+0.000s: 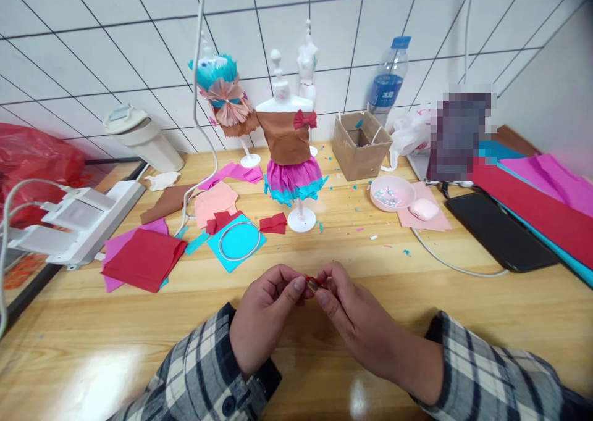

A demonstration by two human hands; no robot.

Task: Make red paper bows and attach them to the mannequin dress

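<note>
My left hand (273, 310) and my right hand (352, 310) meet low in the middle of the view, fingertips pinched on a small red paper piece (314, 281). Fingers cover most of it, so its exact shape is hidden. Beyond them stands a mini mannequin (283, 102) in a brown top (287, 140) with a red bow (305, 120) and a pink skirt (294, 174) edged in blue. Left of its base, a ring (220, 239) lies on a blue paper square (230, 265). Red paper strips (273, 223) are close by.
Red paper sheets (141, 260) and a power strip (97, 223) lie left. At the back are a tumbler (148, 140), another dressed mannequin (225, 100), a cardboard box (359, 155) and a bottle (389, 78). Right: a pink bead dish (403, 186), a black phone-like slab (503, 229), a cable (445, 266).
</note>
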